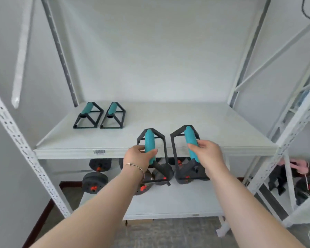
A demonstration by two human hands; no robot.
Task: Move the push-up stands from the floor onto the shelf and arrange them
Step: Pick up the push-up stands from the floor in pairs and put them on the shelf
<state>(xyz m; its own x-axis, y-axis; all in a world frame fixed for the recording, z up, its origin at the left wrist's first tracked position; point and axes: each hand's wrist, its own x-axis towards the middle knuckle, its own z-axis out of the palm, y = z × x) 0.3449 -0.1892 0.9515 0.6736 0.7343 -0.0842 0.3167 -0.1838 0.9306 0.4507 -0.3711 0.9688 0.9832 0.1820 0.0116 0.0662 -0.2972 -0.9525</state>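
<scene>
Two push-up stands with black triangular frames and teal grips stand side by side at the back left of the white shelf (204, 122): one stand (88, 116) on the left and another (113, 115) just right of it. My left hand (139, 157) is closed around the teal grip of a third stand (149, 142). My right hand (208, 154) grips the teal handle of a fourth stand (191, 140). Both held stands hang at the shelf's front edge, their far ends over the shelf and their near ends below its level.
Black dumbbells (95, 181) with orange marks lie on the lower shelf. White perforated uprights (25, 153) frame the rack on both sides. A second rack at the right holds dark and pink items (297, 165). A barcode label (99, 152) sits on the shelf's front lip.
</scene>
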